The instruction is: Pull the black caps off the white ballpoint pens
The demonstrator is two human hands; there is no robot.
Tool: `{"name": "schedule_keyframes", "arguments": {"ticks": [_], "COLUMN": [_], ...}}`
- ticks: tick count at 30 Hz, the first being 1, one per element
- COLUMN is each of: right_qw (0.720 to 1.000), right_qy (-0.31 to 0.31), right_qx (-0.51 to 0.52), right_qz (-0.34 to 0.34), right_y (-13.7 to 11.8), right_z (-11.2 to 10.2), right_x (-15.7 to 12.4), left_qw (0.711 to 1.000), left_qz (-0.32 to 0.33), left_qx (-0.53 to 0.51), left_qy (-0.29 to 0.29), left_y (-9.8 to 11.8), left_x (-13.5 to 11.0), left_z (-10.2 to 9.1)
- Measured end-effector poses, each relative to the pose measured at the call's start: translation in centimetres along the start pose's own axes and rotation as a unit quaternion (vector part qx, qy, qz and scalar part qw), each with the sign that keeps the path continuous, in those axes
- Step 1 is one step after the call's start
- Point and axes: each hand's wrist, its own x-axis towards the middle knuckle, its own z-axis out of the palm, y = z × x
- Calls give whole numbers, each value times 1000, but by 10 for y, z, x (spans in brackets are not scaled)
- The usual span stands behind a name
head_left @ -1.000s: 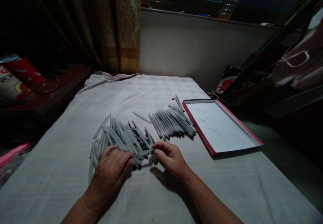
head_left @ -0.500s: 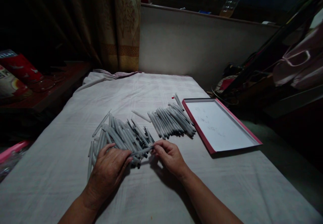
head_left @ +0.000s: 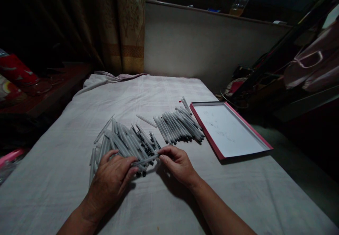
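A thin clear pen (head_left: 145,161) lies slantwise between my two hands, above the front of a loose pile of similar pens (head_left: 123,137). My left hand (head_left: 111,176) has the pen's left end between thumb and forefinger, while its other fingers rest over the pile. At the other end, my right hand (head_left: 177,162) pinches the pen's tip, and its fingertips cover that tip. Dark ends show on many pens in the pile. Beyond my right hand, a second group of pens (head_left: 178,125) lies side by side in a neater row.
To the right sits a shallow red-edged box lid (head_left: 233,130) with a white inside, close to the neat row. One single pen (head_left: 146,121) lies between the two groups. A pale checked cloth (head_left: 148,93) covers the table. A dark side table (head_left: 60,83) stands left.
The left thumb has dropped slightly away from the forefinger, baring more of the pen's left end. The right hand keeps its pinch. The whole view has shifted a little.
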Motion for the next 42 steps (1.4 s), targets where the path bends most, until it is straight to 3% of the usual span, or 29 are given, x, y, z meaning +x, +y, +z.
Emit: {"name": "schedule_keyframes", "arguments": {"ticks": [7, 11, 14, 16, 19, 23, 28, 34, 37, 42], "right_qw": [999, 997, 992, 987, 968, 920, 887, 912, 935, 969], "right_qy": [9, 72, 111, 101, 73, 72, 53, 81, 53, 48], "right_qx": [20, 1, -56, -122, -230, -370, -435, -349, -273, -169], "right_qz": [31, 11, 7, -23, -75, -104, -145, -200, -218, -175], "right_y": [-2, -3, 1, 5, 9, 10, 9, -1, -9, -12], "right_z": [-3, -14, -19, -19, -15, -11, -12, -11, -7, 0], "right_x": [2, 9, 11, 11, 7, 2, 1, 1, -1, -4], "left_qw": [1000, 999, 998, 998, 998, 998, 999, 999, 999, 999], "left_qz": [-2, -5, -4, -2, -6, -17, -14, -9, -3, 13], "left_qx": [20, 49, 57, 57, 57, 54, 51, 48, 45, 41], "left_qy": [5, 24, 34, 33, 27, 21, 14, 17, 14, 14], "left_y": [0, -2, -4, -4, -2, -2, -3, -2, -1, -1], "left_x": [3, 5, 5, 5, 3, 1, 0, 0, 0, 0], "left_z": [-5, -8, -8, -8, -6, -5, -4, -3, -2, -3]}}
